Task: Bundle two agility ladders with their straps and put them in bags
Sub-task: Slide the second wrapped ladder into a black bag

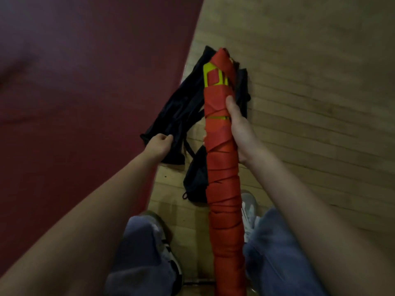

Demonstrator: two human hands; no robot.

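Blue denim trouser legs (139,253) and a pair of white-and-black trainers (168,251) fill the bottom of the view, planted on the pale wooden plank floor (310,82). Between the knees rises the ladder bundle (222,167), a long, tight roll of yellow plastic rungs wound round and round in red webbing strap. It stands nearly upright, its lower end dropping out of sight at the bottom edge, and the yellow rungs show bare near the top, where the wrapping opens. The right hand (237,129) grips this bundle on its right side a little above the middle, thumb pressed along the red strap and fingers wrapped behind it. The left hand (159,144) reaches down and forward to a long black fabric bag (183,107) that lies crumpled on the floor, half on the edge of a dark red mat (85,82). Its fingers are curled onto the cloth near the bag's nearer end, pinching it. A second black bag (195,178) with a drawstring loop lies bunched just left of the bundle, partly hidden behind it. More black cloth (242,88) shows on the bundle's right, beyond the right thumb; which bag it belongs to I cannot tell.
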